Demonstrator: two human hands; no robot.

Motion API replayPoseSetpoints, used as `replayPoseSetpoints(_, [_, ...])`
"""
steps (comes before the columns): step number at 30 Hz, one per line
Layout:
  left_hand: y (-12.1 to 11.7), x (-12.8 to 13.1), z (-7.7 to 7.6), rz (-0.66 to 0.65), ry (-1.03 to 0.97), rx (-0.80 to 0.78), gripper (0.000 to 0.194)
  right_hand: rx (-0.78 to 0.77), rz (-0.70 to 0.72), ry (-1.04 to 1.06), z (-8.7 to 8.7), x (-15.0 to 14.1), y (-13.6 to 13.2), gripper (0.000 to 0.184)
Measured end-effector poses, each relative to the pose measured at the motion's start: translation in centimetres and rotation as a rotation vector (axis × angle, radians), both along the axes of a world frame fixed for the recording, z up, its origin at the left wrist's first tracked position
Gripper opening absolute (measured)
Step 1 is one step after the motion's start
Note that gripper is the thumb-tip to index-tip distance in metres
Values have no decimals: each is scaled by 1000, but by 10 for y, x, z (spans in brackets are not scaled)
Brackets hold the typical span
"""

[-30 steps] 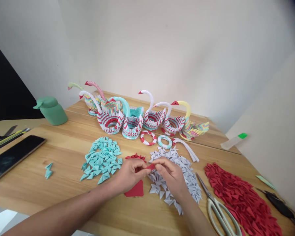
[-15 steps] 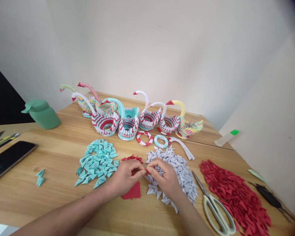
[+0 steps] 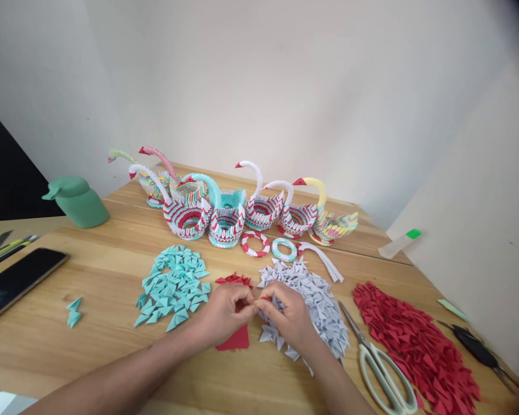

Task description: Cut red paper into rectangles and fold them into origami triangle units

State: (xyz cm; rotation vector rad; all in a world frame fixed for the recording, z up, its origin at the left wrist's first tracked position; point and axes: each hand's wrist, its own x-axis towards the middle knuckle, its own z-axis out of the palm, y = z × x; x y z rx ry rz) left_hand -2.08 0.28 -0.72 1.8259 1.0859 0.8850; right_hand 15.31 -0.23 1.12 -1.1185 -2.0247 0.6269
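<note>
My left hand [image 3: 229, 311] and my right hand [image 3: 286, 314] meet fingertip to fingertip, both closed in a pinch. Between them is a small piece of red paper [image 3: 264, 299], mostly hidden by the fingers. Beneath my left hand lies a flat red paper sheet [image 3: 234, 339], and a small heap of folded red pieces [image 3: 234, 279] sits just beyond it. My right hand is over the near-left part of a pile of pale grey folded paper pieces [image 3: 324, 305]. Left of my left hand spreads a pile of turquoise folded pieces [image 3: 175, 285].
Several folded-paper swans [image 3: 185, 219] line the back, with a red-white ring [image 3: 245, 251] and a turquoise-white ring [image 3: 277, 251] before them. Scissors [image 3: 365, 346] and a large red pile [image 3: 415, 334] lie right. A phone [image 3: 21, 282] and green container [image 3: 84, 204] stand left.
My hands stay pinched together, with the fingers shifted slightly. Less of the red paper shows between them now. The whole view has moved very slightly.
</note>
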Motion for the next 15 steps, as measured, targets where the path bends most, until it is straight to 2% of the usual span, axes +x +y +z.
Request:
replayPoseSetpoints(3, [-1,1,1,-5,12,-43,16,58,2,-52,0,-1,-1,25])
replayPoseSetpoints(8, [-2,1,5,-24,-63,-99,13,131,-18,-68,-1,-2,-2,25])
replayPoseSetpoints(11, [-2,0,5,-65,-106,-71,14,128,-39,-48,-2,-2,-2,25])
replayPoseSetpoints(15, [1,-2,4,-25,-121,-50,17,81,-30,-7,-6,0,0,22])
